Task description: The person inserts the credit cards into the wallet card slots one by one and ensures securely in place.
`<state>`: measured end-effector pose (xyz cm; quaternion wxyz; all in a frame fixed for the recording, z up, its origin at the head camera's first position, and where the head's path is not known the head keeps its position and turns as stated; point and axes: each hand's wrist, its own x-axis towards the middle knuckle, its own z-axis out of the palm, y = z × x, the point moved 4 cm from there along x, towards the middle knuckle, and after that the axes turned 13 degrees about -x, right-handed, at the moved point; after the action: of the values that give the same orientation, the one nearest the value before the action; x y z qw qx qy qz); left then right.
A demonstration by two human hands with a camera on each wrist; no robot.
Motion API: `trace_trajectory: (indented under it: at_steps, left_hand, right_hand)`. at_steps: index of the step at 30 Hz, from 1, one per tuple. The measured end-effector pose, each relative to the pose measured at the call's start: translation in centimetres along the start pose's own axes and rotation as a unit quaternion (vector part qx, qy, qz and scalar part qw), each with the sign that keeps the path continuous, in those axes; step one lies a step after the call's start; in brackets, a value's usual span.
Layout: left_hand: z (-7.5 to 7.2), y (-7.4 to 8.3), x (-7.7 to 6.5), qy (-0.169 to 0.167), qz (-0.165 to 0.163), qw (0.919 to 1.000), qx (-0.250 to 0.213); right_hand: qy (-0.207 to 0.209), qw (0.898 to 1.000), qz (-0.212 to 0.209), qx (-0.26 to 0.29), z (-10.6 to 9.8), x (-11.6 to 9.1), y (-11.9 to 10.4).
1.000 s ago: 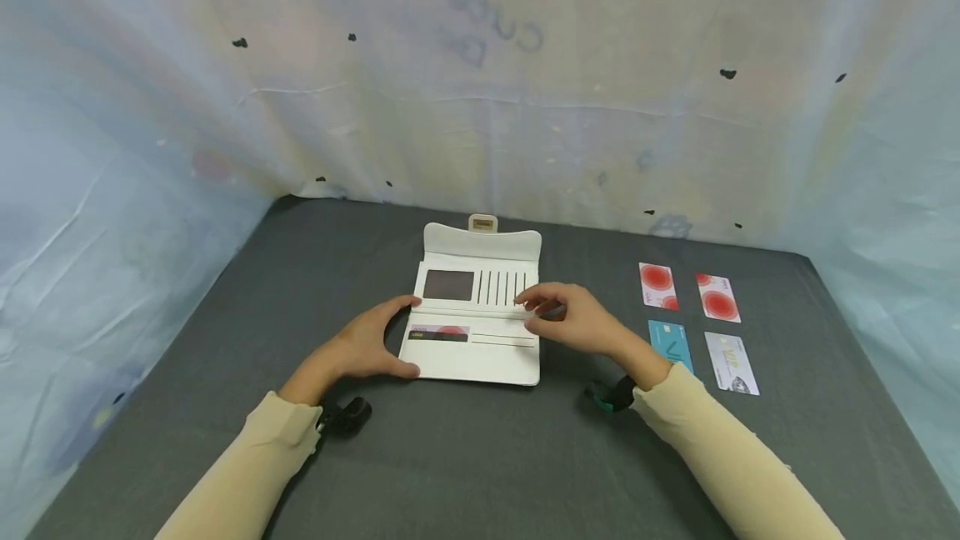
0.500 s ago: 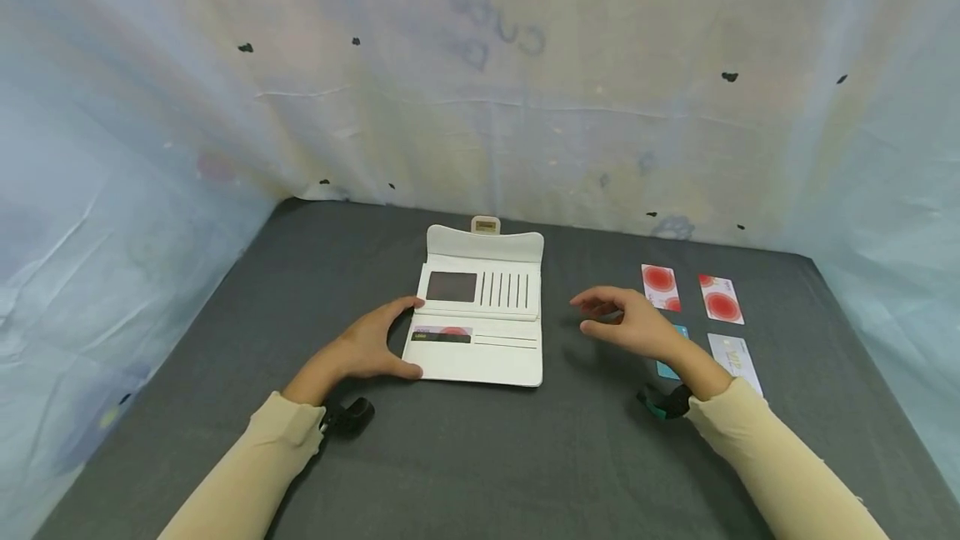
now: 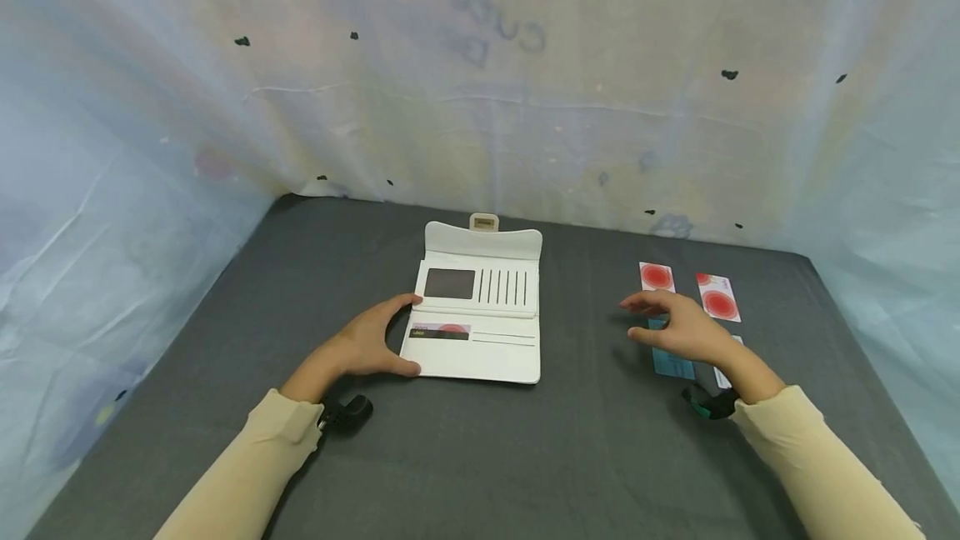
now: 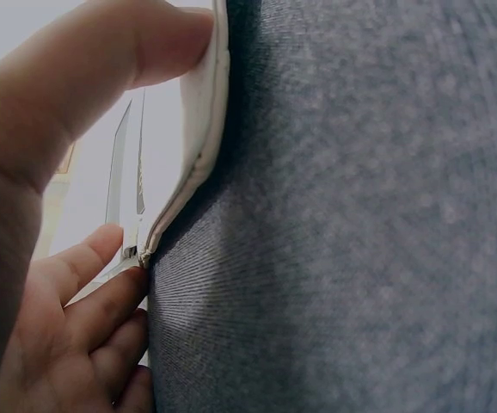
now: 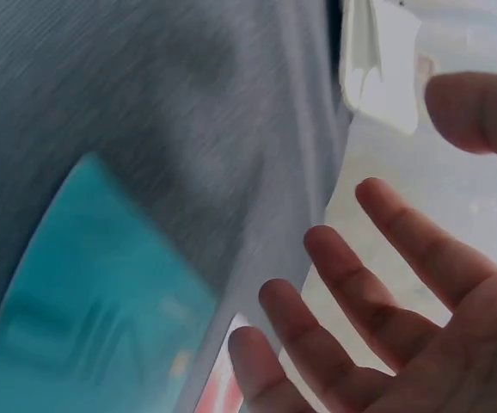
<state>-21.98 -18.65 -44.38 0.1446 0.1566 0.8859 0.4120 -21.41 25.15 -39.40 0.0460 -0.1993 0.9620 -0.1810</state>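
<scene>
A white wallet (image 3: 480, 361) lies unfolded on the table, its flap away from me. It has a dark window and several card slots. A card with a red circle (image 3: 450, 328) sits in its lower left pocket. My left hand (image 3: 367, 346) rests at the wallet's left edge, thumb on the near corner and fingertips at the fold; the left wrist view shows the thumb (image 4: 175, 47) on the white surface. My right hand (image 3: 686, 327), fingers spread and holding nothing, is over a blue card (image 3: 672, 364) and partly hides it.
Two red-and-white cards (image 3: 657, 276) (image 3: 718, 298) lie beyond the right hand. A pale card (image 3: 723, 379) is mostly hidden under the right hand and wrist. The grey-clothed table (image 3: 487, 465) is bounded by a pale curtain (image 3: 480, 132) behind.
My right hand has moved from the wallet's right side rightward to above the blue card. The left hand has stayed at the wallet's left edge.
</scene>
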Motion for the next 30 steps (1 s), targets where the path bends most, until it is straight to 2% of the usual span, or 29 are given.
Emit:
trace_trajectory:
  at_steps: [6, 17, 30]
  left_hand:
    - [-0.1, 0.0, 0.0, -0.003, 0.0, 1.0, 0.004]
    - [0.0, 0.1, 0.1, -0.006, 0.001, 1.0, -0.002]
    - [0.1, 0.1, 0.0, -0.001, 0.005, 1.0, 0.001]
  right_hand:
    - [-0.017, 0.999, 0.011, -0.034, 0.0, -0.7, 1.8]
    - [-0.024, 0.995, 0.029, -0.092, 0.5, -1.1, 4.6]
    - [-0.035, 0.992, 0.047, -0.116, 0.7, -1.2, 4.6]
